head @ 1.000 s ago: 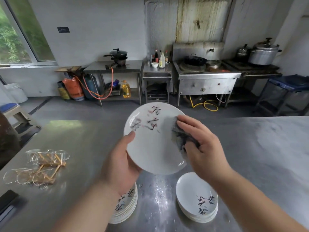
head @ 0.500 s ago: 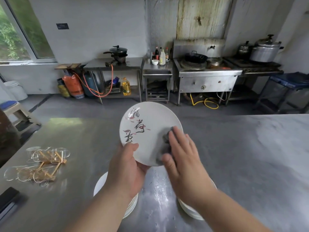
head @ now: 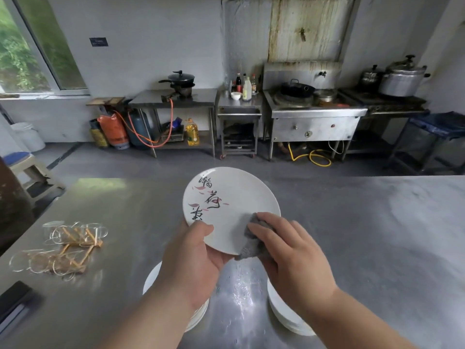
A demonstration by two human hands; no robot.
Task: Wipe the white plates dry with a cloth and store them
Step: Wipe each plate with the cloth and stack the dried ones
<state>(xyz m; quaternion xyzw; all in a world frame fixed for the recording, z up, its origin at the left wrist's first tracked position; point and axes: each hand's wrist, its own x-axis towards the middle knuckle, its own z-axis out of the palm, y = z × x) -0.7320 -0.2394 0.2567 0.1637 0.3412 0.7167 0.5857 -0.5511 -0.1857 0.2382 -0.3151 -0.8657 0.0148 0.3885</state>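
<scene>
From the head camera, the left hand point(head: 198, 260) is gripping a white plate point(head: 239, 197) by its rim, tilted above the table point(head: 377, 235). The right hand point(head: 289, 258) is clutching a grey cloth point(head: 254, 238) against the plate's near edge. Black brushed characters are showing on the plate, too cursive to read.

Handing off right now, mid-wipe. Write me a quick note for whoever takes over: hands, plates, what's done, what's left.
Left hand holds the white plate tilted up over the steel table, thumb on its face at the lower left rim.
Right hand holds the grey cloth against the plate's lower right rim.
Two plate piles sit on the table: left stack, right stack, with water between them.
Done: cannot tell which stack is wiped.
Left: finish this plate, wipe the rest, store them all.
</scene>
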